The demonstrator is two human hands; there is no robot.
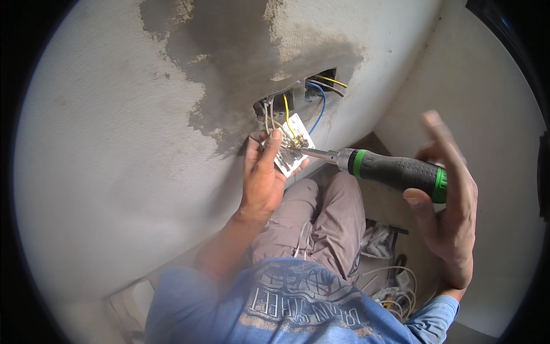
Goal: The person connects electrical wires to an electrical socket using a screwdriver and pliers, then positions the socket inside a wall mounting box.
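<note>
My left hand [263,176] grips a white electrical faceplate [297,124] from below, thumb over its back, where brass terminals show. A screwdriver [392,172] with a black and green handle has its tip at those terminals. My right hand [450,212] is loosely around the handle's end, thumb below it and a blurred finger raised. Yellow [286,114], blue [322,112] and pale wires come out of two recessed wall boxes [318,77] above the plate, some running to the plate. Exactly where the screwdriver tip sits is too small to tell.
Patched wall [217,46] surrounds the boxes, meeting another wall [492,143] at the right corner. My bent legs [338,218] are below my hands. A plastic bag [376,241] and coiled white cable [401,269] lie on the floor to the right.
</note>
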